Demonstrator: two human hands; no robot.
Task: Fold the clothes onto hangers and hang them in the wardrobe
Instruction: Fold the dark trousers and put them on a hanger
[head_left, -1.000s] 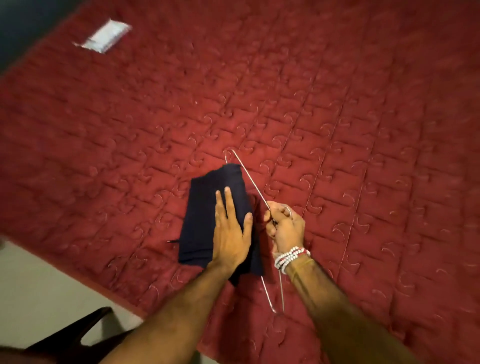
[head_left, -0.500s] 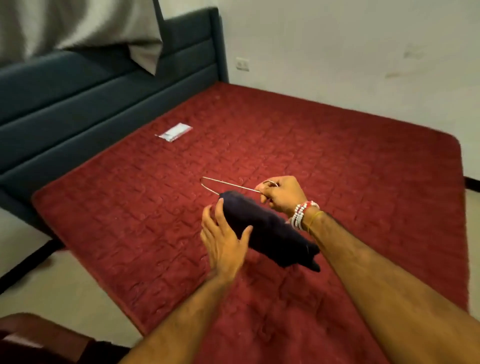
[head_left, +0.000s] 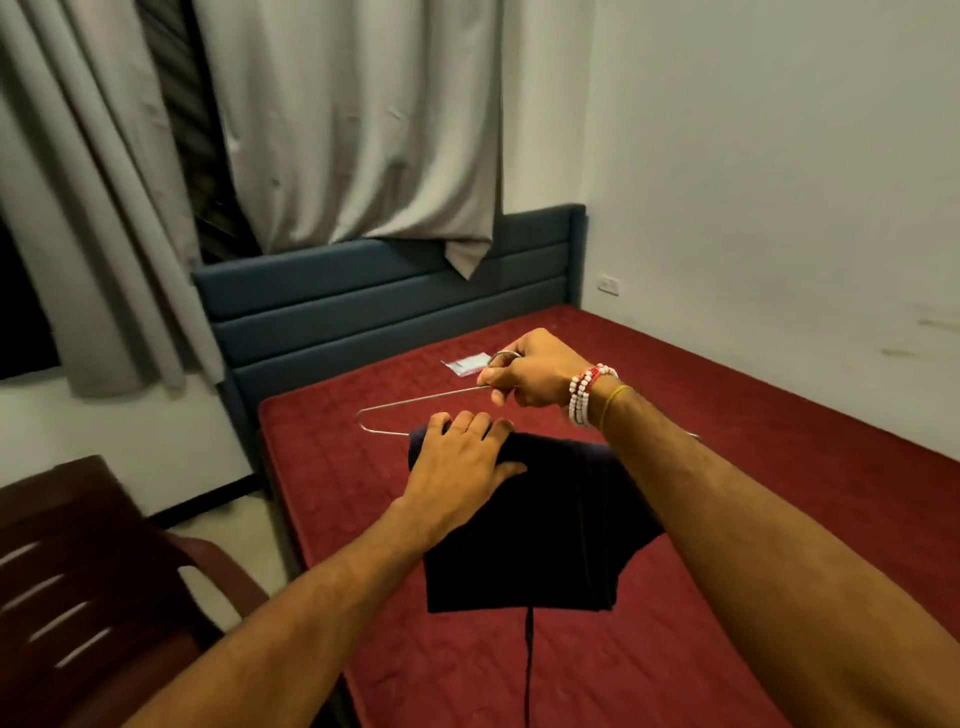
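The fingers (head_left: 500, 375) of the right hand (head_left: 530, 376) are curled and clamped on the neck of a wire hanger (head_left: 415, 402), holding it in the air above the bed. The fingers (head_left: 470, 423) of the left hand (head_left: 462, 462) are straight and close together, resting flat on the top fold of a dark garment (head_left: 545, 519). The garment is draped over the hanger's lower bar and hangs down between the two forearms, with a thin cord (head_left: 529, 665) dangling from its hem. Beaded bracelets (head_left: 584, 395) circle the right wrist. Below lies the red bed (head_left: 727, 493), with a small white packet (head_left: 465, 362) near its blue headboard (head_left: 363, 291). Grey curtains (head_left: 363, 130) hang behind, and a dark chair (head_left: 78, 571) stands at the left.
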